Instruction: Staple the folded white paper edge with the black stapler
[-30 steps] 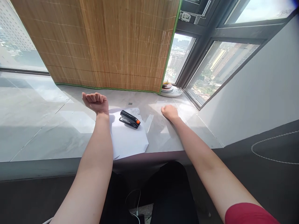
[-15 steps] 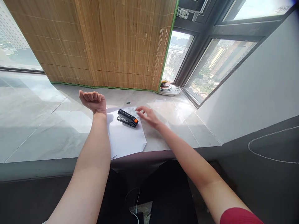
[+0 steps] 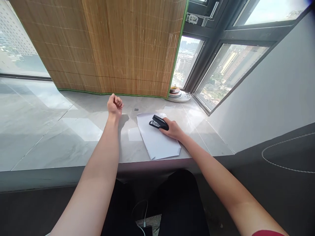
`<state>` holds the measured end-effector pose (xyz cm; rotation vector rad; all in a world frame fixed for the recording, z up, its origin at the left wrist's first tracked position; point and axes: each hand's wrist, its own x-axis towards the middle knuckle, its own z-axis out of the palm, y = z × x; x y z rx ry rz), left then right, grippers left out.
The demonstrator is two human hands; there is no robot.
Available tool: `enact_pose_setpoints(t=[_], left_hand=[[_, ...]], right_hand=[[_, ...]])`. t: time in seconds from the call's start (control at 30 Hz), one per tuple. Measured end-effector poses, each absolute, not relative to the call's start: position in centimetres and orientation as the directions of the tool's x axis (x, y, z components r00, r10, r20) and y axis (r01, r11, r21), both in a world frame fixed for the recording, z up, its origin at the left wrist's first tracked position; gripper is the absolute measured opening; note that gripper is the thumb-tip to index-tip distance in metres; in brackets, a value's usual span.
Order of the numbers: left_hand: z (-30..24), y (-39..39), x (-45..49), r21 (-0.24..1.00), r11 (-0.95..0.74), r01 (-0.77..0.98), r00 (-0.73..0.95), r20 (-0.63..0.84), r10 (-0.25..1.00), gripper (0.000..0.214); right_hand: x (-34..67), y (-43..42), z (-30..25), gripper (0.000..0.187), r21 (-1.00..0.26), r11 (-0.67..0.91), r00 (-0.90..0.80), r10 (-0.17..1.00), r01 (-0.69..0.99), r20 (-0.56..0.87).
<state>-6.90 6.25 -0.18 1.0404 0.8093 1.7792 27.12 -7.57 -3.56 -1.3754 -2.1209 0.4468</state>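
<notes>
The right hand point(image 3: 174, 129) is clamped around the rear of the stapler point(image 3: 158, 122) at frame centre, over the paper point(image 3: 159, 142), presumably leaving its front free, while the left hand point(image 3: 115, 105), fingers curled together left of centre, shows nothing held.

A broad stretch of the surface point(image 3: 44, 131) lies open left of the left hand point(image 3: 115, 105) and its forearm. A narrower lane runs between that forearm and the paper point(image 3: 159, 144), with two small dark strips point(image 3: 136, 109) lying flat near its far end. The stapler point(image 3: 157, 121) and the right hand point(image 3: 174, 129) block the paper's far part. Beyond, the blind point(image 3: 113, 49) hangs across the back, and stacked plates point(image 3: 179, 95) occupy the corner by the window.
</notes>
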Motion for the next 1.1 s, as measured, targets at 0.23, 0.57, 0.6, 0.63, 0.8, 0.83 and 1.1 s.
enact_pose_setpoints(t=[0.23,0.57,0.6,0.63,0.8,0.83,1.1], left_hand=[[-3.5,5.9,-3.8,0.676,-0.378,0.632,0.123,0.394,0.911,0.018],[-4.9,7.3,-4.1,0.598,-0.356,0.718,0.086,0.431,0.898,0.02],[-4.7,7.1,-3.8,0.613,-0.37,0.698,0.065,0.461,0.885,0.02],[-4.5,6.8,-3.3,0.628,-0.4,0.668,0.056,0.494,0.868,0.02],[-3.4,4.6,0.1,0.616,-0.697,0.367,0.515,0.489,0.704,0.029],[-3.4,4.3,0.6,0.598,-0.733,0.324,0.621,0.45,0.642,0.029],[-4.9,5.3,1.3,0.548,-0.774,0.317,0.752,0.352,0.557,0.028]], right_hand=[[28.2,-7.3,-3.9,0.04,-0.562,0.465,-0.262,0.876,0.684,0.406],[28.5,-6.7,-3.7,0.045,-0.678,0.421,-0.226,0.905,0.602,0.361],[28.4,-6.7,-3.6,0.049,-0.69,0.404,-0.216,0.913,0.601,0.347],[28.4,-6.7,-3.5,0.052,-0.694,0.4,-0.22,0.915,0.598,0.337],[28.6,-6.6,-3.6,0.036,-0.677,0.44,-0.21,0.893,0.59,0.397],[28.7,-6.6,-3.6,0.034,-0.679,0.438,-0.176,0.89,0.59,0.421],[29.1,-6.2,-4.0,0.041,-0.693,0.442,-0.173,0.888,0.569,0.425]])
